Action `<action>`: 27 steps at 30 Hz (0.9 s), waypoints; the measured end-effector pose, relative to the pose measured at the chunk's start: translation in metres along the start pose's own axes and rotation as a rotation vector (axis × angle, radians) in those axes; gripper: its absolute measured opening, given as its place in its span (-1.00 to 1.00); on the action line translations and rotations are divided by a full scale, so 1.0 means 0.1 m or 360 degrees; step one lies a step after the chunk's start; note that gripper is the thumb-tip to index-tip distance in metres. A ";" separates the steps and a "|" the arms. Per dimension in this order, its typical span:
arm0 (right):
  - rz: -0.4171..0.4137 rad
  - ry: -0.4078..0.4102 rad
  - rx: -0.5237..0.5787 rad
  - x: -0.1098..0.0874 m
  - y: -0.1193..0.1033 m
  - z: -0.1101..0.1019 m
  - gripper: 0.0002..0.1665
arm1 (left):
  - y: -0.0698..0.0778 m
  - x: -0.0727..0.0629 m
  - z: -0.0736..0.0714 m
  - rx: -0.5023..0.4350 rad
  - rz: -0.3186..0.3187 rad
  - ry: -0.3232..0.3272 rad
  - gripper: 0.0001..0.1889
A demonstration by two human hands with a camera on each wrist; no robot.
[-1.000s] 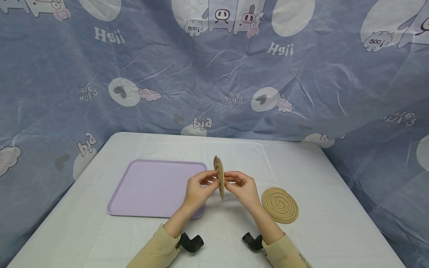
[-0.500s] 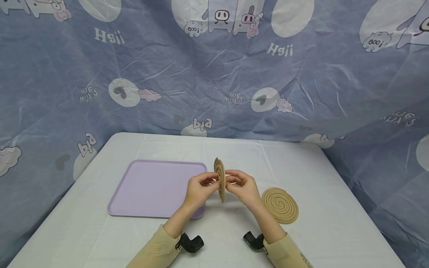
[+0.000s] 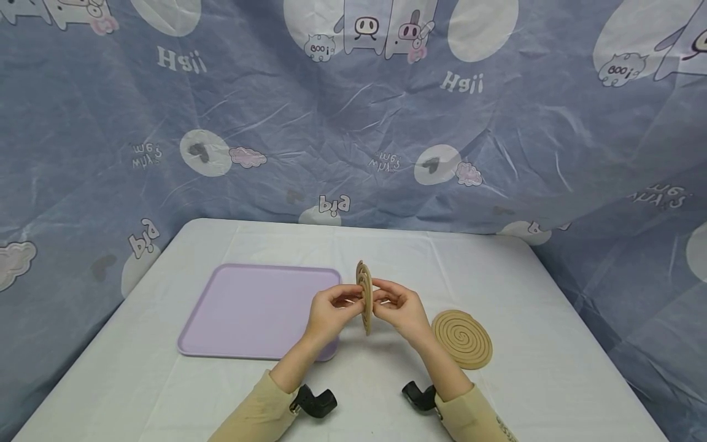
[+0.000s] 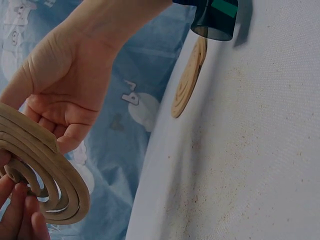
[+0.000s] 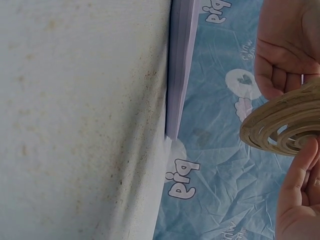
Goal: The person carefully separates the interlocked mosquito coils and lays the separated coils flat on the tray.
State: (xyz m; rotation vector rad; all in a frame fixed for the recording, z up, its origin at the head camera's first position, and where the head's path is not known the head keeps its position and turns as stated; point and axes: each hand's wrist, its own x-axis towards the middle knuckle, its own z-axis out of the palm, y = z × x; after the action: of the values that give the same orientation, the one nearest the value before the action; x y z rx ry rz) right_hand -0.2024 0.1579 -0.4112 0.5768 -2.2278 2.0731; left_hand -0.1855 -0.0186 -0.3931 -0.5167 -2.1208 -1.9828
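A tan spiral mosquito coil (image 3: 365,276) is held on edge above the middle of the table. My left hand (image 3: 329,313) pinches it from the left, thumb and fingertips at the spiral's middle. From the other side my right hand (image 3: 404,312) grips it with curled fingers, partly hidden behind the coil. Narrow gaps show between the rings of the held coil (image 4: 70,187) in the left wrist view. Another mosquito coil (image 3: 461,339) lies flat on the table beside my right forearm, its rings close together.
A lilac tray (image 3: 254,310) with a low rim lies at the left, its right edge behind my left hand. The table (image 3: 552,368) has a white cover, with brown crumbs (image 4: 195,200) scattered below my hands. Patterned blue cloth (image 3: 331,123) hangs behind.
Both hands and the held mosquito coil have shifted slightly down and to the right. The grip looks the same, and the tray and the other coil stay put.
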 end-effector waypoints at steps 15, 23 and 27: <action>-0.0099 -0.0042 0.0030 -0.01 -0.01 0.00 -0.52 | -0.01 0.01 0.01 -0.0127 -0.0017 -0.0019 -0.78; -0.0146 -0.0029 -0.0008 0.00 -0.01 0.00 -0.54 | -0.04 0.01 0.01 -0.0155 -0.0020 -0.0020 -0.79; -0.0191 -0.0013 -0.0048 0.00 0.00 0.00 -0.55 | -0.03 0.01 0.00 -0.0171 -0.0022 -0.0036 -0.78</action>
State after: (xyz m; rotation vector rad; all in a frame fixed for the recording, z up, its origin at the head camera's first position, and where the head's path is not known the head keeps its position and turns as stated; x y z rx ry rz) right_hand -0.2028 0.1580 -0.4109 0.6990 -2.1668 1.9802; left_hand -0.1879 -0.0182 -0.3958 -0.5460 -2.0446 -2.1174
